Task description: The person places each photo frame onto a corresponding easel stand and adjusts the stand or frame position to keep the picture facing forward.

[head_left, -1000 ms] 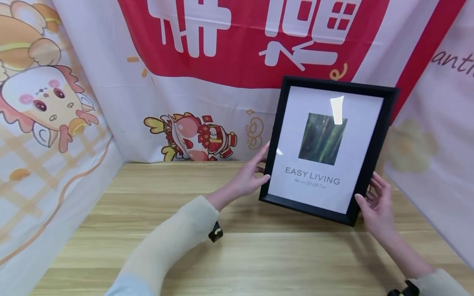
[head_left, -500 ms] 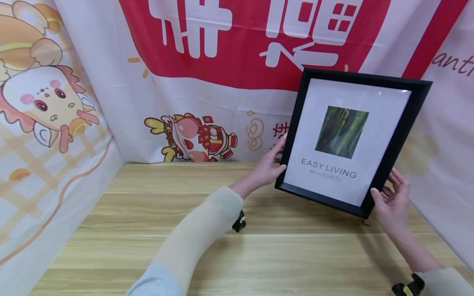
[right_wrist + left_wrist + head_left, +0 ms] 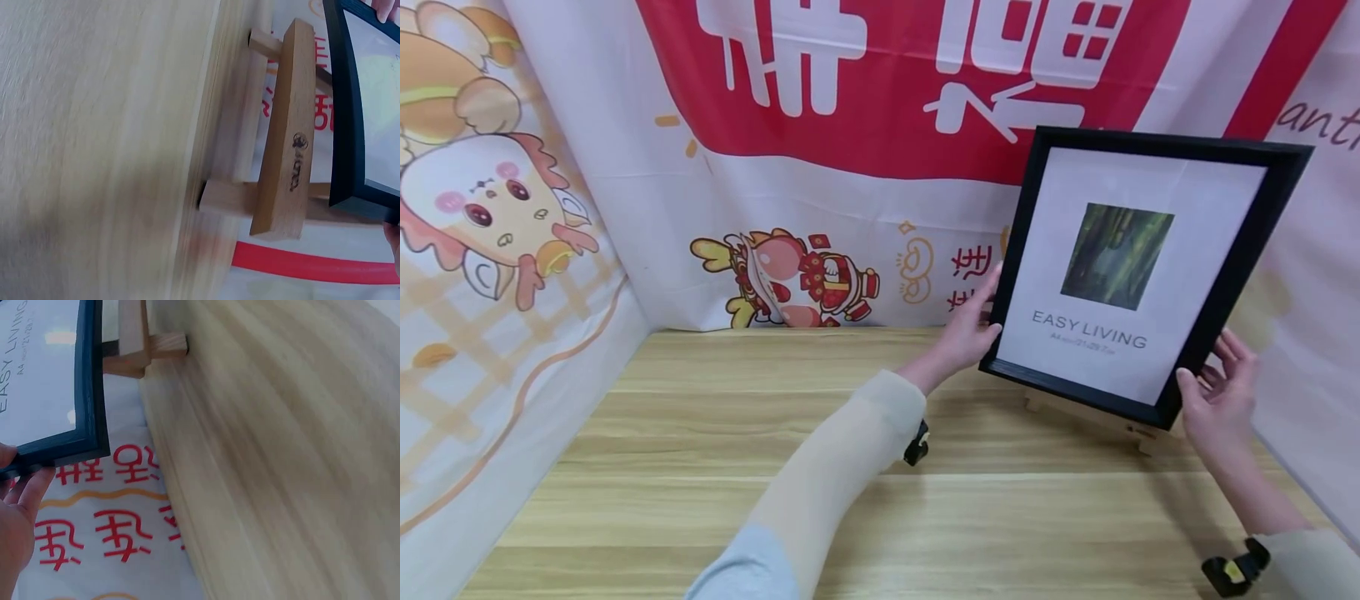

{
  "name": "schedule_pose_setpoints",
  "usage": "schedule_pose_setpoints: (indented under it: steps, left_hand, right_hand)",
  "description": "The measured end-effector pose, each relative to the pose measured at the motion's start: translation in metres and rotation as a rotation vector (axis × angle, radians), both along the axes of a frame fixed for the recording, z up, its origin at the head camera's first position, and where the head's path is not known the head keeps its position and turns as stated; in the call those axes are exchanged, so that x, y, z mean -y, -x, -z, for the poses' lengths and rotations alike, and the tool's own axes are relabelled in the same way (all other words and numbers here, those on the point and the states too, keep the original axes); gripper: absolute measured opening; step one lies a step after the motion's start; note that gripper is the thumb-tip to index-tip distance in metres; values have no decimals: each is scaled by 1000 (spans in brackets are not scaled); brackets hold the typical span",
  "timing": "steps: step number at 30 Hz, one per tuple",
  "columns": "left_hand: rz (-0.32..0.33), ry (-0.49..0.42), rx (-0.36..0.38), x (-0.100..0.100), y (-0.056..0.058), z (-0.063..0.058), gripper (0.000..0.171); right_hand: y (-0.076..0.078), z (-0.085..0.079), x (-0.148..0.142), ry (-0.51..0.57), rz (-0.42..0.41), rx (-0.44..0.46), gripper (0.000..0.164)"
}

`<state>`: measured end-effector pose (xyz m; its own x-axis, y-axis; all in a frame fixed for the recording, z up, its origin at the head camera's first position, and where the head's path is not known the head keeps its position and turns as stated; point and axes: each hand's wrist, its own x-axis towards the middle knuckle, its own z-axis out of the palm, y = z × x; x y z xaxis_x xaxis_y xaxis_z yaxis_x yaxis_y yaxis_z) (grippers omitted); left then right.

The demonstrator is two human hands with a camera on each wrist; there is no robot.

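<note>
A black picture frame [image 3: 1150, 408] with a white "EASY LIVING" sheet and a small green picture is held tilted back at the right of the table. My left hand [image 3: 962, 337] grips its left edge low down, thumb on the front. On the opposite edge, near the lower corner, my right hand [image 3: 1221, 400] grips it the same way. Behind and below the frame stands a small wooden easel [image 3: 284, 137], mostly hidden in the head view. In the right wrist view a gap shows between the easel's ledge and the frame's lower edge.
The wood-grain table [image 3: 737, 433] reaches back to a printed cloth [image 3: 820, 192] with a red banner and cartoon figures. Patterned cloth also hangs at the left [image 3: 490, 333] and the right [image 3: 1307, 333], close beside my right hand.
Both hands have carried the picture frame to the right and a little upward in the head view. Parts of the wooden easel now show beneath its lower edge.
</note>
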<state>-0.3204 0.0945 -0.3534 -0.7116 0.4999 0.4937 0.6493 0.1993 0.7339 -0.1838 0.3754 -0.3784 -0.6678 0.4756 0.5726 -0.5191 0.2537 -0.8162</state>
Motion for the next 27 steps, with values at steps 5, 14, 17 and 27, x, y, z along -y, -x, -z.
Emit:
schedule_pose_setpoints:
  steps: [5,14,17,27]
  left_hand:
    - [-18,-11,-21,-11,-4,5,93]
    - [-36,2,-53,-32,-6,11,94]
    - [-40,9,-51,-35,-8,16,95]
    - [-69,18,-89,-45,-11,21,96]
  right_hand:
    - [1,2,-8,33,31,-20,68]
    - [-1,6,-20,81,42,-53,68]
    - [-2,8,-23,86,45,-52,69]
    - [-2,17,-34,34,90,-26,68]
